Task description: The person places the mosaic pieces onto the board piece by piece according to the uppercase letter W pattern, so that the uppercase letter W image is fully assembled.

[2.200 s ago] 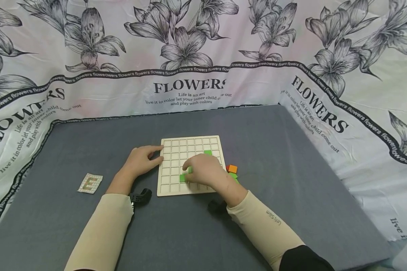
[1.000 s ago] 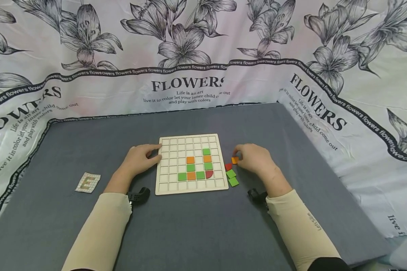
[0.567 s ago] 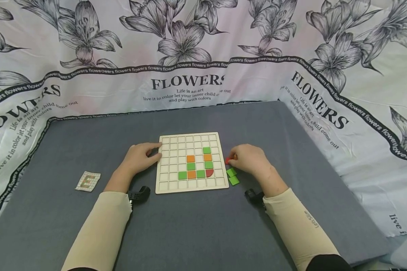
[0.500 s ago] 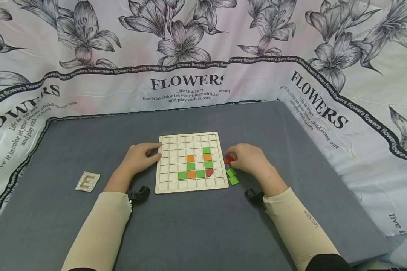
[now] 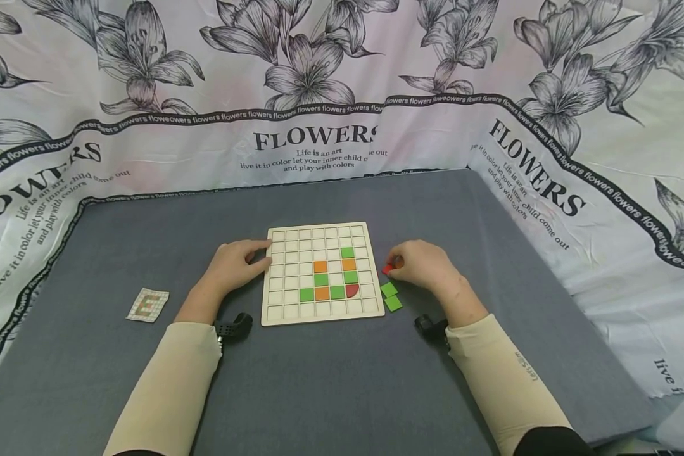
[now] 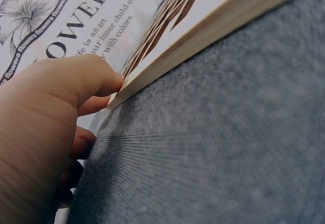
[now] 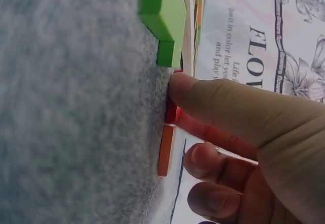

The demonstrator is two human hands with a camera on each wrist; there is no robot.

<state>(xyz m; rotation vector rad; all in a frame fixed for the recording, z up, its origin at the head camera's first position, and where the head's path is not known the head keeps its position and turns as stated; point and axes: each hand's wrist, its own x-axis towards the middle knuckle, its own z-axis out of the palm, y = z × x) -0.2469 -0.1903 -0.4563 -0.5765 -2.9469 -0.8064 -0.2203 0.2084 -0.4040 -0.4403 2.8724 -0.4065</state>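
A pale wooden grid board point(image 5: 291, 258) lies on the grey table. Several green and orange square tiles and a dark red round-cornered piece point(image 5: 351, 291) sit in its cells. With thumb and index finger, my left hand point(image 5: 230, 269) touches the board's left edge. Right of the board, my right hand point(image 5: 424, 263) pinches a red tile point(image 7: 171, 113) between thumb and index finger, low at the cloth. An orange tile point(image 7: 166, 150) stands against the red one, mostly hidden by the hand in the head view. Two loose green tiles point(image 5: 392, 303) lie nearer me, by the board's right edge.
A small card point(image 5: 147, 305) with a grid pattern lies on the cloth at the left. Grey cloth point(image 5: 319, 386) covers the table. White floral fabric point(image 5: 313, 152) hangs behind and at both sides.
My right hand has left the board and moved right to the loose tiles, first at the orange tile, then at the red one, which has shifted slightly right. My left hand stays put.
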